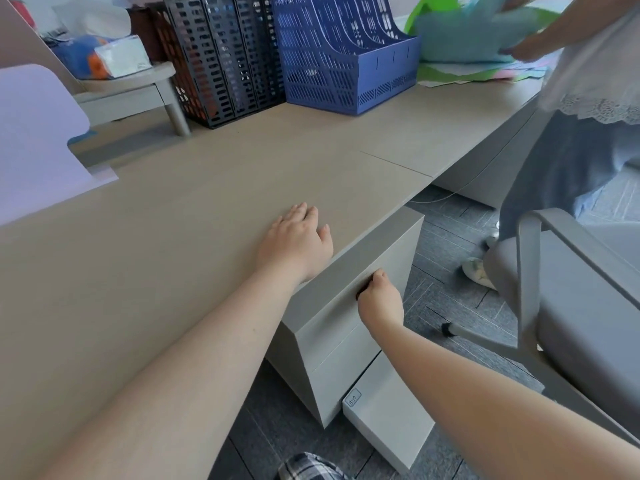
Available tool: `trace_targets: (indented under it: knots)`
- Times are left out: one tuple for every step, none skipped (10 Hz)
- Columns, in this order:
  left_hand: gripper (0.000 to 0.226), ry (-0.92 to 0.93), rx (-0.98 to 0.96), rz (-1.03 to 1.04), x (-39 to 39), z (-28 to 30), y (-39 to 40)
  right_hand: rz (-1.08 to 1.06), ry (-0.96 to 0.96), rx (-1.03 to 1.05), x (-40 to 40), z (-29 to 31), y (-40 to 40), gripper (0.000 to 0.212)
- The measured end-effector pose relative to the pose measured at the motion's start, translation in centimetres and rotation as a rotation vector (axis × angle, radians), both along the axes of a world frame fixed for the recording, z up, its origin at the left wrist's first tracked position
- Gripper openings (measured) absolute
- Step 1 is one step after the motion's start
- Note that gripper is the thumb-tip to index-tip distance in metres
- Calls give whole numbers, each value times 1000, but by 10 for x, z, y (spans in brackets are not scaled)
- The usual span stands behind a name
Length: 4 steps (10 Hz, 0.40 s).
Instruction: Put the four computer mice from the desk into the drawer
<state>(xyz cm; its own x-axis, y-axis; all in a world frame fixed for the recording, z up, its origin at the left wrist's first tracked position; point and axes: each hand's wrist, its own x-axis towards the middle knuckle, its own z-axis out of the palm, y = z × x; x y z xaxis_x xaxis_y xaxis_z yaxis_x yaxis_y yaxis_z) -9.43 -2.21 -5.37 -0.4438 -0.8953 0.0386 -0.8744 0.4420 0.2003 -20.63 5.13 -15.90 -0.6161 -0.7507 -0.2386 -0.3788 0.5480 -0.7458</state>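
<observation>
Far left: a pale lilac sheet (34, 140) lies over the desk's left edge. Behind it, a low grey riser shelf (138, 88) carries a blue-and-orange packet (81, 55) and a wrapped tissue pack (123, 57).

Back centre: black mesh file racks (214, 60) stand upright, touching a blue file rack (343, 60) on their right.

Centre: the desk (194, 188), a beige top, bare across its middle. No computer mice show on it anywhere in view.

Your left hand (294, 244) rests palm down on the desk near its front edge, fingers loosely spread and flat, holding nothing.

Just right of it and lower: the drawer (349, 306), top front of the grey pedestal unit under the desk. It sits shut, or very nearly so; its inside is not visible.

Your right hand (379, 299) is at the drawer's upper lip, fingers curled together and hooked into the dark gap there, thumb on top. Whether they grip firmly or merely rest there you cannot tell.

Lower right of the pedestal: a grey flat box (388, 417) on the floor, leaning against the unit.

Right: a grey office chair (571, 306) stands on dark carpet tiles.

Upper right: a second person (588, 98) in a pale top and blue skirt stands at the desk's far end, hands among green and teal paper sheets (467, 39), blurred.
</observation>
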Motion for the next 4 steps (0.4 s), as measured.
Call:
trace_targets:
  knots:
    - [54, 0, 1, -2, 0, 0, 1, 109, 90, 49, -11, 1, 10, 17]
    - [54, 10, 14, -4, 1, 1, 2, 178, 134, 66, -16, 5, 16, 26]
    - [54, 23, -9, -9, 3, -1, 2, 172, 95, 52, -14, 8, 21, 38]
    - [53, 50, -7, 2, 2, -1, 4, 166, -23, 105, -17, 11, 28, 42]
